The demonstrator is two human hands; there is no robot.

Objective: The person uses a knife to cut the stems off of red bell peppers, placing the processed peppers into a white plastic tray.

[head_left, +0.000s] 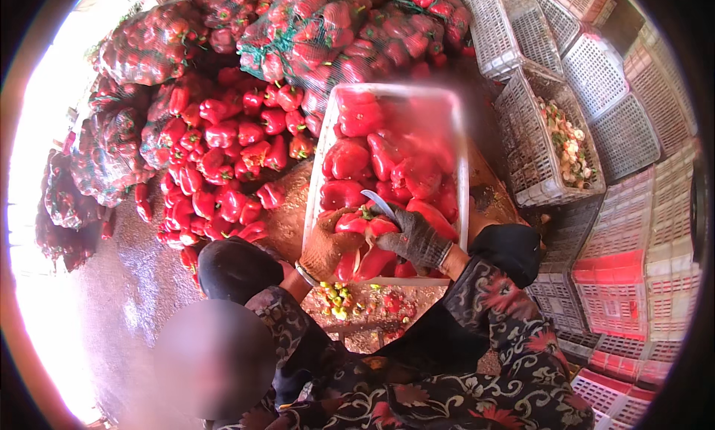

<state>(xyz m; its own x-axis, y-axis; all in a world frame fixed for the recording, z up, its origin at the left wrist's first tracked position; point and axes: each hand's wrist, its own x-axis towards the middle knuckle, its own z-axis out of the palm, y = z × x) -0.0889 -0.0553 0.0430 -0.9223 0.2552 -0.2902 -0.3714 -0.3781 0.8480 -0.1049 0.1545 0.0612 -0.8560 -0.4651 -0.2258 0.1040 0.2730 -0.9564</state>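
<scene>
My left hand (328, 245), in an orange-brown knit glove, holds a red bell pepper (363, 224) with its green stem facing up. My right hand (416, 237), in a dark gray glove, grips a small knife with a curved blade (379, 202) and touches the pepper's right side. The blade lies close to the stem. Both hands are over the near end of a white plastic crate (465, 178), which is full of large red peppers (346, 159). Part of the crate's far right is blurred.
Loose red peppers (220, 134) lie heaped on the ground to the left. Mesh sacks of peppers (301, 33) stand behind. A crate (525, 145) with pale cores is at right, by stacked crates (611, 257). Green stem pieces (337, 301) lie between my legs.
</scene>
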